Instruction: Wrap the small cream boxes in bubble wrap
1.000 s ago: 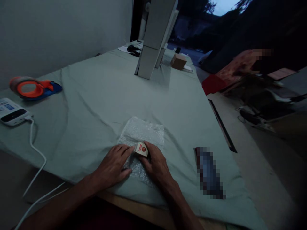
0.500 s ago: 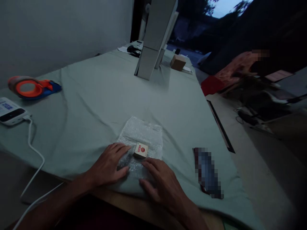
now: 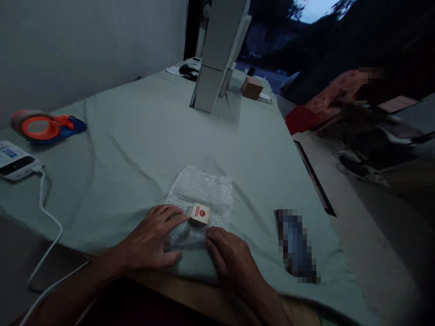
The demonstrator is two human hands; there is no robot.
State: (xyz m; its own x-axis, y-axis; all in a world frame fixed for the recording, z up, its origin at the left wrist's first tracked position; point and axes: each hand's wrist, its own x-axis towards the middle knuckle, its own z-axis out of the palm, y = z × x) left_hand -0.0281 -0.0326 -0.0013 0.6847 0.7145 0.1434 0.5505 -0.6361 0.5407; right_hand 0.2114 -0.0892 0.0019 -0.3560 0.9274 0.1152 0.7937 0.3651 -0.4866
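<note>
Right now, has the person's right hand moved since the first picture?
Yes: the right hand has drawn back from the right side of the small box toward the table's near edge.

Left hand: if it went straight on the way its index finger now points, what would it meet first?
Most likely the small box on the bubble wrap. The left hand has its index fingertip right by the box's left side; whether they touch is unclear.

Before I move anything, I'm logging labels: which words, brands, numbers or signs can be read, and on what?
No text reads clearly.
Small box: pale lettering on a red block and a round red mark, too small to read.
White device: printed label, too blurred to read.
</note>
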